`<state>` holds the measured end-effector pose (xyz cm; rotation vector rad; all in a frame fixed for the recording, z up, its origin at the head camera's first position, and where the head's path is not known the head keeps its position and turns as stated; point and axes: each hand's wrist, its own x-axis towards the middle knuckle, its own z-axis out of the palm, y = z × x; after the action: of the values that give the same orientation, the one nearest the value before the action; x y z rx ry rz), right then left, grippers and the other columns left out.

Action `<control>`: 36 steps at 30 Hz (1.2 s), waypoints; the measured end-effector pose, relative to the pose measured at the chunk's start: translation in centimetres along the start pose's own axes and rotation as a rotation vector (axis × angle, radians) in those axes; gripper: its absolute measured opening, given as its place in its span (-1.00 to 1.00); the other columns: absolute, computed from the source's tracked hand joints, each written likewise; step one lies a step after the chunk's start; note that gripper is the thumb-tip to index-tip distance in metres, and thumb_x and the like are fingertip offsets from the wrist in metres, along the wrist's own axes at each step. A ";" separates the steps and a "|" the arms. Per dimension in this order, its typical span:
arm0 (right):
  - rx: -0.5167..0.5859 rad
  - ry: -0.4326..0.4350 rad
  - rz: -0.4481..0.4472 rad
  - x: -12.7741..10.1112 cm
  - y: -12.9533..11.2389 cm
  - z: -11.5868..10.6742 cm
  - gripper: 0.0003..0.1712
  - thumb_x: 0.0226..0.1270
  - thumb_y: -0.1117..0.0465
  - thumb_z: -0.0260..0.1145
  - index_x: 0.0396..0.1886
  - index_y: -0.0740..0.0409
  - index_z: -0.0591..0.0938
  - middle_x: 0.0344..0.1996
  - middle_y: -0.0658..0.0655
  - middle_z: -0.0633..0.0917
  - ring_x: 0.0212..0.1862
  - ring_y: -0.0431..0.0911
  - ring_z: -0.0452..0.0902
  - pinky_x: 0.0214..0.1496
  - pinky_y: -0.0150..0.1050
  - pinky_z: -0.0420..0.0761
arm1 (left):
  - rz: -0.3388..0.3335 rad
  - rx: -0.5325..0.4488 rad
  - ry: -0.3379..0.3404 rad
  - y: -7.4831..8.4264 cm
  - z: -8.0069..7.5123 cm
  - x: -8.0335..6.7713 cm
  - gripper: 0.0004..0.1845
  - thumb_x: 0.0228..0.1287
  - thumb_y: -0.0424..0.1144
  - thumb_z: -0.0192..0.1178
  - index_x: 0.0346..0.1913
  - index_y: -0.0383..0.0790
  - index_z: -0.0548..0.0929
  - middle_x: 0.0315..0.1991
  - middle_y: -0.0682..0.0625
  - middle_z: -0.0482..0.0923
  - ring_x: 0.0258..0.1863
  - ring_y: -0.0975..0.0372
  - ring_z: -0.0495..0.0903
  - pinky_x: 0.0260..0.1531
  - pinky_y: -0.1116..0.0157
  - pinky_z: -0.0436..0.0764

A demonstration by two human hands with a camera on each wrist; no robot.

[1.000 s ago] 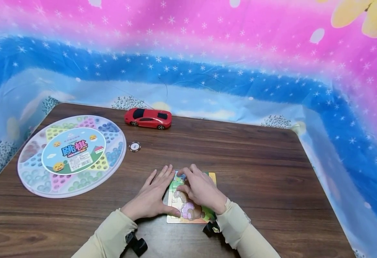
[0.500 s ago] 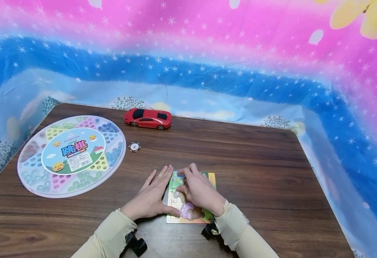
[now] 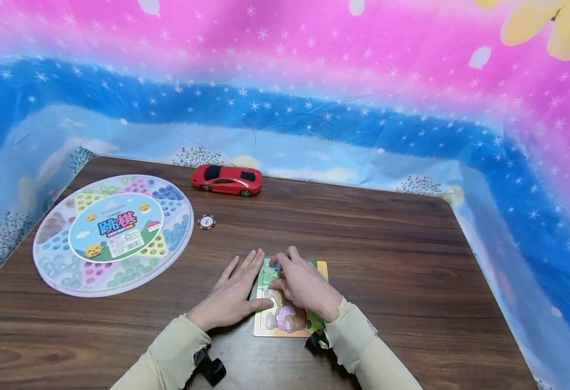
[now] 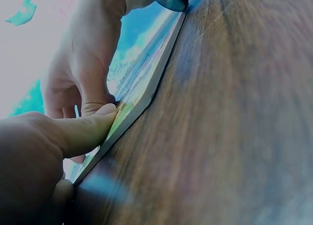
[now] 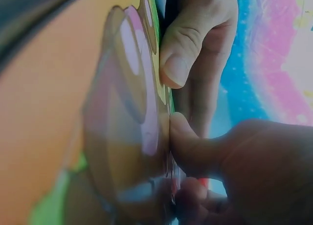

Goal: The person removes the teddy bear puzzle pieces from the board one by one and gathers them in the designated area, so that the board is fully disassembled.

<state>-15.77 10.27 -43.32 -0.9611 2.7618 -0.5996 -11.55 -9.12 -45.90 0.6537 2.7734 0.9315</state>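
A small jigsaw puzzle [image 3: 285, 319] with a cartoon bear in a yellow border lies flat on the table. My left hand [image 3: 231, 298] rests along its left edge with straight fingers, and the thumb lies on the picture. In the left wrist view that thumb [image 4: 93, 129] reaches over the board's edge. My right hand [image 3: 306, 284] is over the upper part of the puzzle, its fingers curled and its thumb and index finger at a puzzle piece [image 3: 276, 269], which they mostly cover. The right wrist view has the right thumb [image 5: 188, 142] touching the board close to the left thumb [image 5: 176, 68].
A round Chinese checkers set [image 3: 114, 235] under a clear cover lies at the left. Behind the hands are a red toy car [image 3: 226, 180] and a poker chip [image 3: 207, 221]. A patterned cloth [image 3: 343, 108] surrounds the wooden table [image 3: 402, 281] at the back and sides.
My left thumb has slid up the puzzle, uncovering more of the bear's lower part. The right hand stays almost still over the same spot. The head view has shifted slightly.
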 end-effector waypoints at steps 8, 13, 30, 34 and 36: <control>0.034 -0.003 0.010 0.2 0.3 0.1 -0.58 0.33 0.07 0.33 0.10 0.14 0.51 -0.18 0.05 0.39 -0.35 -0.25 0.49 -0.36 -0.44 0.53 | -0.018 -0.001 -0.010 0.2 -0.1 0.2 0.03 0.27 0.14 0.24 0.54 -0.32 -0.09 0.55 -0.14 -0.15 0.53 0.11 -0.23 0.44 0.05 -0.33; 0.069 -0.001 0.023 0.2 0.4 -0.1 -0.59 0.31 0.08 0.36 0.07 0.12 0.51 -0.18 0.05 0.38 -0.30 -0.22 0.52 -0.31 -0.42 0.55 | -0.021 0.001 -0.016 0.3 -0.2 0.2 0.03 0.27 0.14 0.24 0.54 -0.31 -0.08 0.55 -0.14 -0.15 0.53 0.11 -0.23 0.44 0.05 -0.33; 0.335 0.037 0.022 -0.2 0.6 -0.5 -0.66 0.33 0.17 0.34 0.07 -0.01 0.53 -0.17 -0.01 0.43 -0.34 -0.21 0.50 -0.43 -0.34 0.58 | -0.030 -0.001 -0.008 0.4 -0.2 0.0 0.02 0.27 0.10 0.26 0.54 -0.33 -0.08 0.55 -0.15 -0.15 0.53 0.09 -0.22 0.44 0.04 -0.34; 0.404 0.086 -0.016 -0.7 1.0 -1.1 -0.74 0.35 0.19 0.32 0.01 0.04 0.60 -0.27 -0.05 0.51 -0.37 -0.19 0.47 -0.42 -0.32 0.57 | -0.034 0.005 -0.007 0.3 -0.1 0.1 0.02 0.26 0.11 0.26 0.54 -0.31 -0.07 0.55 -0.15 -0.15 0.53 0.10 -0.23 0.44 0.04 -0.33; 0.432 0.108 -0.023 -1.1 1.3 -1.6 -0.78 0.35 0.17 0.32 -0.03 0.00 0.64 -0.31 -0.09 0.53 -0.39 -0.19 0.47 -0.43 -0.31 0.57 | -0.034 0.009 -0.014 0.3 -0.1 0.1 0.01 0.26 0.12 0.25 0.54 -0.31 -0.05 0.55 -0.15 -0.16 0.53 0.10 -0.24 0.44 0.03 -0.34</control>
<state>-16.08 12.39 -42.45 -0.8791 2.5439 -1.2191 -11.60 -8.89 -45.69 0.6096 2.7691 0.9053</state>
